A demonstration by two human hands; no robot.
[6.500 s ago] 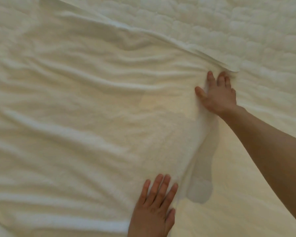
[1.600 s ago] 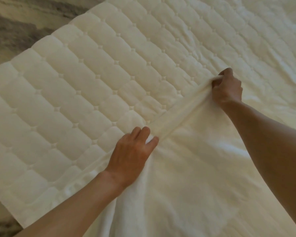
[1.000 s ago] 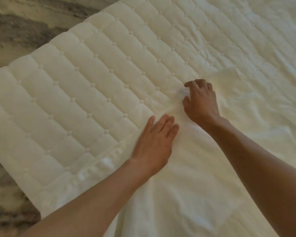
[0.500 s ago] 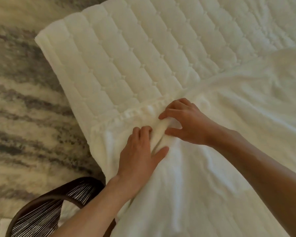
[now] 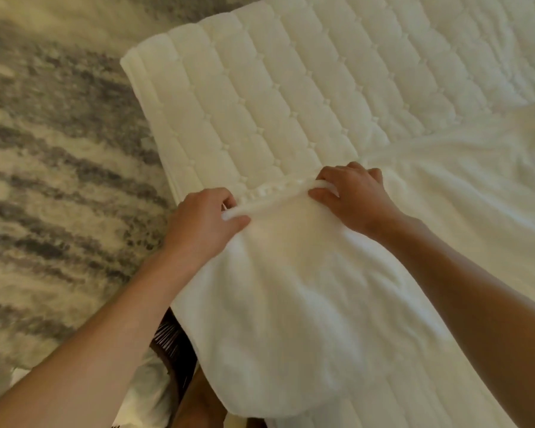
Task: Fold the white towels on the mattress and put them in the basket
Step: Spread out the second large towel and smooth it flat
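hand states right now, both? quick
Left hand: closed, gripping the bunched edge of the white terry towel.
Right hand: closed, gripping the same towel edge further along.

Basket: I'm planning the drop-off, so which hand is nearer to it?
Left. The left hand grips the rolled edge of the towel just above the basket in the picture. The right hand grips the same edge farther right, farther from the basket.
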